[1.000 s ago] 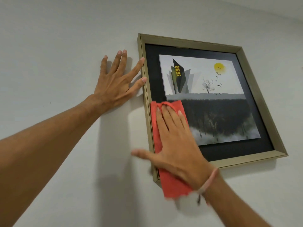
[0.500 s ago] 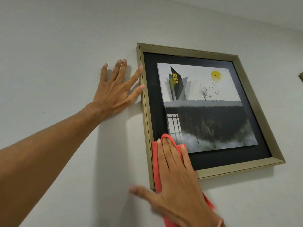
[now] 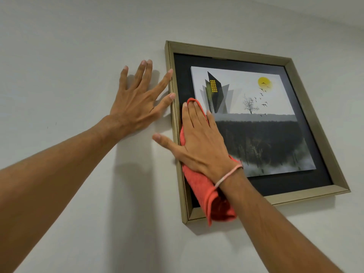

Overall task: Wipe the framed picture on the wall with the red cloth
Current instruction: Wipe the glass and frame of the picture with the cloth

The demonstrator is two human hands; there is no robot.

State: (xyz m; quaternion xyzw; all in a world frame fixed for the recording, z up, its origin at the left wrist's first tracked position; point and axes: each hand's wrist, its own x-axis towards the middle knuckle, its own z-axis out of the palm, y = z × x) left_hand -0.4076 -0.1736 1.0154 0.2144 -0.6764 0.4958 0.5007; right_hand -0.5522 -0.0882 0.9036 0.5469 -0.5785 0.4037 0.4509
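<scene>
A framed picture (image 3: pixel 307 107) with a gold frame, black mat and a print of a building, tree and yellow sun hangs on the white wall. My right hand (image 3: pixel 202 142) lies flat on the red cloth (image 3: pixel 208 196), pressing it against the glass on the picture's left side. The cloth's lower end hangs folded over the frame's bottom left corner. My left hand (image 3: pixel 137 101) rests flat on the wall, fingers spread, with thumb and forefinger touching the frame's left edge.
The white wall (image 3: pixel 78 46) surrounds the frame on all sides. Shadows of both arms fall on the wall below the hands.
My right hand slid the red cloth down to the frame's bottom left corner, then back up along the left side of the glass. My left hand stayed on the wall.
</scene>
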